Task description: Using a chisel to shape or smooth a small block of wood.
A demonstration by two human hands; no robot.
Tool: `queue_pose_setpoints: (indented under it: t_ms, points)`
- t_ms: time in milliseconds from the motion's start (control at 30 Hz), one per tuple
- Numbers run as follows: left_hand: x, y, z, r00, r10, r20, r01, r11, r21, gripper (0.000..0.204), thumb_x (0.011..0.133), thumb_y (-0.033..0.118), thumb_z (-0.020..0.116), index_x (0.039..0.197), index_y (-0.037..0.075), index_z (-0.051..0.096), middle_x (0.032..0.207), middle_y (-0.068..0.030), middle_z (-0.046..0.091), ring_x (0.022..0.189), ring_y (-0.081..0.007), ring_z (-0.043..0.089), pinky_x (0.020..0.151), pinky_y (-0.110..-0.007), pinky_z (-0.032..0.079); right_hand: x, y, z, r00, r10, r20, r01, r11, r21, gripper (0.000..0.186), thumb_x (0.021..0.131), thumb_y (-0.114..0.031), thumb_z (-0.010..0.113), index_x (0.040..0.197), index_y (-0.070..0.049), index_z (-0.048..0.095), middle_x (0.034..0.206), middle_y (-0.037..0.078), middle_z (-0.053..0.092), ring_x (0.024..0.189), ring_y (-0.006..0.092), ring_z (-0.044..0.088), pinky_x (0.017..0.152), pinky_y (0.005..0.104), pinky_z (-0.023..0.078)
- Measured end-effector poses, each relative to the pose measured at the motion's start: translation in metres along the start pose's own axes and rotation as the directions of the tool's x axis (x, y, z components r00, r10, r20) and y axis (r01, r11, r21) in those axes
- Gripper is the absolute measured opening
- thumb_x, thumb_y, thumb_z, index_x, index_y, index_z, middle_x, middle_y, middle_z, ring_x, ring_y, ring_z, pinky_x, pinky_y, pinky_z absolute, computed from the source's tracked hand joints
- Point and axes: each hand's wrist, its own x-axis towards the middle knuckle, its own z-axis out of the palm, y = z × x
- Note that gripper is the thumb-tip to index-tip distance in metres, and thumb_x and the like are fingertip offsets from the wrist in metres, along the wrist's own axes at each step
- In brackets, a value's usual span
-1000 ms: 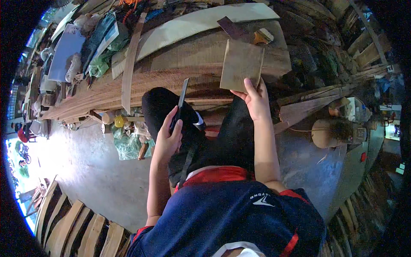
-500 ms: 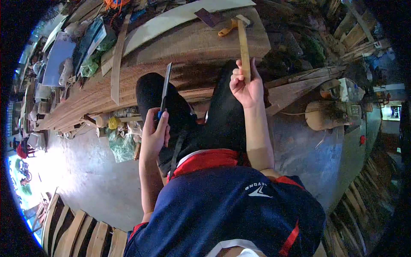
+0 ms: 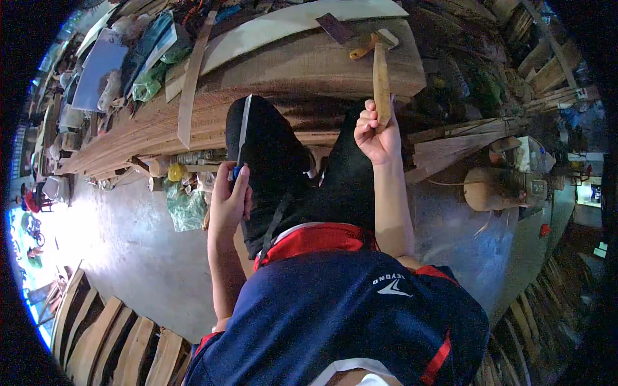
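Note:
My left hand (image 3: 230,196) is closed round the dark blue and black handle of a knife (image 3: 245,128). Its long narrow blade points up and away, over my left knee. To the right, the curled fingers of my right hand (image 3: 378,135) grip the lower end of a flat pale wooden strip (image 3: 382,83), which stands nearly upright. The strip's far end overlaps the area beside a brush (image 3: 365,49) with an orange handle. Blade and strip are well apart from each other.
Before my knees lies a thick wooden slab (image 3: 290,61). A curved pale board (image 3: 257,35), a dark rectangular piece (image 3: 335,27) and a thin wood strip (image 3: 191,90) rest on it. Green plastic (image 3: 185,209) lies on the floor at left; a round wooden-looking object (image 3: 483,189) stands at right.
The wooden strip has turned in my right hand, showing a broader, tapered face. The knife has swung a little more upright and left. The whole view has shifted slightly.

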Motion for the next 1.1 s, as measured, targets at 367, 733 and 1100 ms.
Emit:
queue_pose_setpoints:
  t_ms: [367, 733, 1100]
  points:
    - [0.010, 0.007, 0.002, 1.000, -0.011, 0.019, 0.011, 1.000, 0.019, 0.023, 0.096, 0.026, 0.054, 0.108, 0.007, 0.049, 0.060, 0.0022, 0.046, 0.042, -0.0054, 0.040, 0.036, -0.021, 0.030, 0.007, -0.003, 0.007, 0.992, 0.001, -0.123, -0.012, 0.996, -0.085, 0.041, 0.095, -0.046, 0.048, 0.093, -0.006, 0.057, 0.067, 0.004, 0.051, 0.061, 0.0152, 0.053, 0.062, 0.0309, 0.050]
    - [0.019, 0.000, 0.008, 0.998, 0.041, 0.053, -0.047, 0.992, 0.117, 0.024, 0.094, 0.021, 0.057, 0.110, 0.006, 0.048, 0.060, 0.0006, 0.048, 0.042, -0.0066, 0.043, 0.036, -0.023, 0.031, 0.027, 0.006, -0.014, 0.945, 0.028, -0.326, -0.059, 0.995, -0.084, 0.041, 0.089, -0.047, 0.058, 0.082, -0.007, 0.063, 0.060, 0.003, 0.054, 0.057, 0.0153, 0.054, 0.057, 0.0298, 0.051]
    - [0.060, 0.019, 0.038, 0.853, 0.513, 0.096, -0.487, 0.718, 0.497, 0.028, 0.088, 0.013, 0.061, 0.111, 0.001, 0.050, 0.081, -0.0211, 0.061, 0.074, -0.0384, 0.061, 0.067, -0.039, 0.048, 0.086, 0.030, -0.072, 0.785, -0.044, -0.618, -0.015, 0.996, -0.089, 0.036, 0.083, -0.042, 0.068, 0.085, -0.006, 0.065, 0.068, 0.005, 0.060, 0.062, 0.0170, 0.056, 0.061, 0.0312, 0.054]
